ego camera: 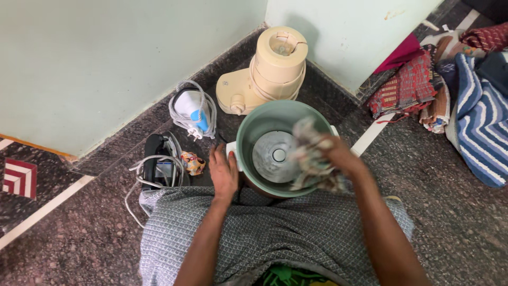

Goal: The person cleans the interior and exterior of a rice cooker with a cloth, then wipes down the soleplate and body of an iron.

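I see the left hand (224, 173) flat, fingers together, against the outer wall of the green pot (248, 132). The right hand (338, 154) is clenched on a blurred rag (309, 159) inside the pot. Behind the pot stands a cream grinder (270, 71); left of it, two irons (191, 110).

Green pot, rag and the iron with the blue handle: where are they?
green pot (248, 132): head view, on its left inner wall.
rag (309, 153): head view, on its bunched middle.
iron (191, 110): head view, on its white body.
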